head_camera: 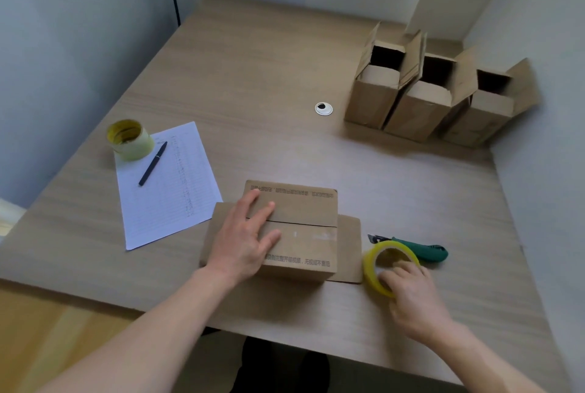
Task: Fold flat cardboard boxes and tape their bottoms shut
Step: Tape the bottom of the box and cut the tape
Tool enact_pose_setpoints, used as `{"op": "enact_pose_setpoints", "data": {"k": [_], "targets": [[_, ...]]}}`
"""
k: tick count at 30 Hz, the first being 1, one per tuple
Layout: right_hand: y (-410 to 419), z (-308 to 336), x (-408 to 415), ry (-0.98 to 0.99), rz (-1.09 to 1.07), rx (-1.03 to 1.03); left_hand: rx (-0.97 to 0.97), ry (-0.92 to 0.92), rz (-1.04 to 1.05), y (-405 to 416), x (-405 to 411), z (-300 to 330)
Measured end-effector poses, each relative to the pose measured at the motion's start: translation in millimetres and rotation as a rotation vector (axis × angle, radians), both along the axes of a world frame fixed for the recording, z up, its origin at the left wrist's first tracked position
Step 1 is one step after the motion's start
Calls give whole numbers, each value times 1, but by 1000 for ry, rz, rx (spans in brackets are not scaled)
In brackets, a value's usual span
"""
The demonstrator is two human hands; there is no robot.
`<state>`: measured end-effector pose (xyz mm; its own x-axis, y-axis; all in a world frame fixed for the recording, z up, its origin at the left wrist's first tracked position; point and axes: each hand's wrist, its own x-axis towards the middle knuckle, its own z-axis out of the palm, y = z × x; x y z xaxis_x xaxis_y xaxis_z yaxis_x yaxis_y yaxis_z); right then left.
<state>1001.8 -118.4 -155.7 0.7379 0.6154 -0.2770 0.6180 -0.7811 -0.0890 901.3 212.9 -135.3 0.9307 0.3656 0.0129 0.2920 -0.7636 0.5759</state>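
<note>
A brown cardboard box (300, 228) stands near the table's front edge with its two bottom flaps folded shut and a seam running across the top. My left hand (243, 234) presses flat on those flaps with straight fingers. Side flaps stick out flat at the box's left and right. Just right of the box, a yellow tape roll (384, 261) stands tilted on the table. My right hand (411, 294) grips its near rim with curled fingers.
A green utility knife (421, 248) lies behind the tape roll. Three folded boxes (427, 98) stand open-topped at the back right. A lined paper sheet (167, 183), a black pen (153, 163) and a second tape roll (129, 139) lie at the left. A cable grommet (323, 108) sits mid-table.
</note>
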Motion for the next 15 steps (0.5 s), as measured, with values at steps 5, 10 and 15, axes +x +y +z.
{"op": "enact_pose_setpoints", "data": {"k": [5,10,15], "targets": [[9,15,8,75,-316,383,49,36,7,-1,0,-1],[51,80,15,371,-506,1136,100,29,28,-5,0,1],[109,103,2,668,-249,1213,194,95,-17,-13,2,12]]}}
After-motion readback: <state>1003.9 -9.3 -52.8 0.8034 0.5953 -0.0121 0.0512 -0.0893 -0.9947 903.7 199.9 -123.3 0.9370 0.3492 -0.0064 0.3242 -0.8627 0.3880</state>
